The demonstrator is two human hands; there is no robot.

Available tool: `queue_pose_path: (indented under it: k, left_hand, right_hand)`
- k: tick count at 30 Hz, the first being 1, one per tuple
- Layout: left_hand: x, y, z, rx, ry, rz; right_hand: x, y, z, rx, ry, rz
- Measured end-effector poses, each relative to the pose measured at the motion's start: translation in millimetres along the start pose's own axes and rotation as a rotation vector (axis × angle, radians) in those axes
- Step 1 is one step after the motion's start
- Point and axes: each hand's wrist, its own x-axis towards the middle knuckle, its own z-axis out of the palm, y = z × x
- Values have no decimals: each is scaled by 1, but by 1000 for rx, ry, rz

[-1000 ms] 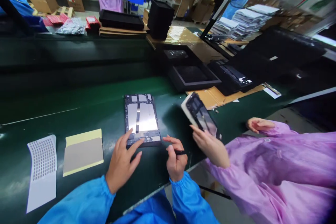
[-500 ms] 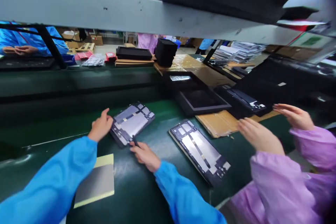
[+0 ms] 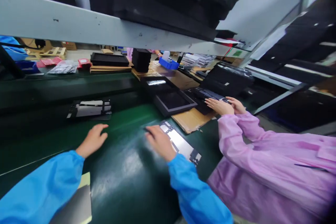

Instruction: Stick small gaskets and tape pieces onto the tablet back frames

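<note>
My left hand (image 3: 93, 140) rests low over the green belt (image 3: 123, 168), fingers loosely spread, holding nothing. An open tablet back frame (image 3: 90, 109) lies beyond it, well apart from my fingers. My right hand (image 3: 160, 142) is blurred by motion and lies over the near end of a second tablet frame (image 3: 183, 145) with silver plates. A dark tip shows at its fingertips; I cannot make out its grip. To my right, a co-worker in a purple sleeve (image 3: 236, 136) has both hands (image 3: 223, 106) on a black tray (image 3: 207, 94).
A grey beam (image 3: 105, 31) crosses overhead with black trays stacked above it. Black trays (image 3: 173, 101) and cardboard (image 3: 191, 120) sit behind the belt. A grey sheet with a yellow edge (image 3: 81, 199) lies at the bottom left. Boxes and bags line the far bench.
The first tablet frame has left my hands and slid away to the far left. My right hand has moved onto the second frame. The co-worker's hands went to the black tray.
</note>
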Motion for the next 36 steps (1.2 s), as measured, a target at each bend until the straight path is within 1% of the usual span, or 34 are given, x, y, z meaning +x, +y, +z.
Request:
queue_pose_path:
  k: [2,3,4,5,6,8,9,11,13,16,18,20,21,24,25,26,27,29,32,33,34,36]
  left_hand:
    - [-35,25,38,-90,-119,100]
    - [-52,39,60,-208,-221,164]
    - [-67,52,82,-309,-292,200]
    - [-81,65,103,-373,-330,200]
    - [-92,78,123,-381,-339,206]
    - [-109,96,154,-383,-305,205]
    - [-116,101,164,-375,-280,196]
    - [-128,99,172,-367,-226,149]
    - [-141,80,167,-363,-135,90]
    - [-163,37,142,-347,43,19]
    - [-178,16,122,-328,111,-22]
    - [-192,9,107,-323,123,-55]
    - [-200,11,101,-327,121,-60]
    - [-228,26,86,-335,124,-17]
    - [-238,29,80,-329,132,16]
    - [-247,29,73,-310,149,53]
    - [-255,25,65,-273,179,92]
    - [-267,7,45,-150,293,149]
    - [-267,-34,18,62,482,149]
    - [-263,-47,12,108,509,137]
    - [-256,-57,8,139,506,129]
    - [-238,-68,9,178,431,142]
  right_hand:
    - [-8,47,-59,-73,129,25]
    - [-10,66,-81,-90,156,19]
    - [-13,81,-98,-105,169,11]
    - [-16,92,-110,-120,174,4]
    - [-21,99,-116,-136,170,2]
    - [-31,103,-115,-169,152,16]
    - [-38,100,-108,-179,138,25]
    - [-53,86,-86,-207,71,70]
    - [-71,64,-57,-226,-35,122]
    - [-96,28,-19,-194,-211,150]
    - [-104,11,-2,-121,-308,132]
    - [-103,3,6,-33,-370,123]
    - [-100,2,7,13,-353,123]
    - [-85,-4,3,148,-178,163]
    - [-79,-10,2,197,-148,182]
    - [-74,-18,2,247,-155,195]
    - [-70,-30,4,299,-197,201]
    - [-64,-59,17,411,-359,200]
    - [-56,-104,54,596,-635,191]
    - [-53,-115,69,650,-708,185]
    - [-49,-122,84,690,-762,181]
    - [-40,-129,110,743,-818,186]
